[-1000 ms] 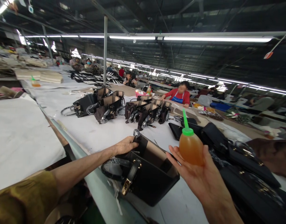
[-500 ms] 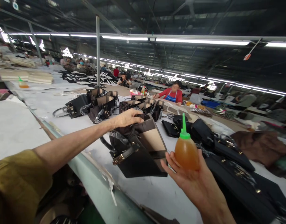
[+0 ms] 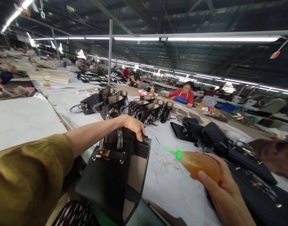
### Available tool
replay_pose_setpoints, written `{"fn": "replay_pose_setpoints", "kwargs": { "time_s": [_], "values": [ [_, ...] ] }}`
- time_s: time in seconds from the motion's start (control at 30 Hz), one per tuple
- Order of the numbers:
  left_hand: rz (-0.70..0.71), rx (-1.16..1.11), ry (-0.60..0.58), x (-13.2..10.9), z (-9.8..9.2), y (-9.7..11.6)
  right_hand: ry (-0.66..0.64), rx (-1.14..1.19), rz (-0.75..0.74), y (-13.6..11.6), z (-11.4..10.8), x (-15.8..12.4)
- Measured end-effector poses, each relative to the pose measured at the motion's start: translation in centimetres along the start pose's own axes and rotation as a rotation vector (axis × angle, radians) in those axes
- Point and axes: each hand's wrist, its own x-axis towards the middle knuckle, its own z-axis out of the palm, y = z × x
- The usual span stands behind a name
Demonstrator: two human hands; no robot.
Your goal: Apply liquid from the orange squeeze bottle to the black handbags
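Observation:
My left hand (image 3: 134,125) grips the top edge of a black handbag (image 3: 103,180), its fingertips partly hidden behind the rim. The bag is tilted over the table's near edge, its beige-lined side panel facing right. A gold clasp is on its front, and its handles are wrapped in clear plastic. In my right hand (image 3: 223,179) lies a squeeze bottle (image 3: 197,163) of amber liquid, fingers and thumb around its body. The bottle is on its side, its green nozzle pointing left toward the bag without touching it.
Several similar open bags (image 3: 155,108) stand farther back on the white-covered table (image 3: 167,175). Flat black bag parts (image 3: 247,175) with gold fittings lie at right. A second amber bottle (image 3: 46,82) stands far left. Across the table sits a person in red (image 3: 185,94).
The handbag has come nearer and turned, its front now tilted over the table edge. My right hand has tipped the bottle from upright onto its side, nozzle leftward. The view has shifted left.

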Motion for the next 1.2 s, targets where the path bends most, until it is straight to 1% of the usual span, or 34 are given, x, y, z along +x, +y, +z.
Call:
{"fn": "replay_pose_setpoints", "kwargs": {
  "time_s": [0.03,0.1,0.2,0.27,0.4,0.47,0.6,0.7,0.87,1.07,1.2],
  "values": [
    [-0.005,0.011,-0.015,0.1,0.2,0.0,-0.003,-0.069,-0.02,-0.1,0.1,0.0],
    [0.007,0.012,-0.051,0.4,0.6,-0.1,-0.038,-0.137,-0.013,-0.3,0.5,-0.1],
    [0.04,-0.014,-0.094,0.6,0.9,-0.2,-0.115,-0.11,-0.005,-0.5,1.1,-0.3],
    [0.053,-0.033,-0.12,0.8,1.0,-0.4,-0.135,-0.096,-0.02,-0.6,1.4,-0.3],
    [0.067,-0.055,-0.139,1.0,1.3,-0.7,-0.124,-0.173,-0.076,-0.7,1.7,-0.2],
    [0.053,-0.064,-0.14,1.1,1.5,-0.8,-0.108,-0.233,-0.1,-0.8,1.8,0.0],
    [0.037,-0.084,-0.172,1.2,1.7,-0.9,-0.109,-0.261,-0.077,-0.6,2.0,0.1],
    [0.044,-0.07,-0.17,1.1,1.7,-0.8,-0.105,-0.249,-0.063,-0.4,2.2,0.1],
    [0.009,-0.077,-0.167,1.0,1.7,-0.6,-0.099,-0.235,-0.073,-0.1,2.4,0.2],
    [-0.018,-0.072,-0.154,1.4,1.9,-1.1,-0.143,-0.235,-0.109,1.1,2.2,-0.3],
    [-0.032,-0.09,-0.15,1.3,2.0,-1.0,-0.171,-0.262,-0.111,1.4,2.1,-0.7]
  ]
}}
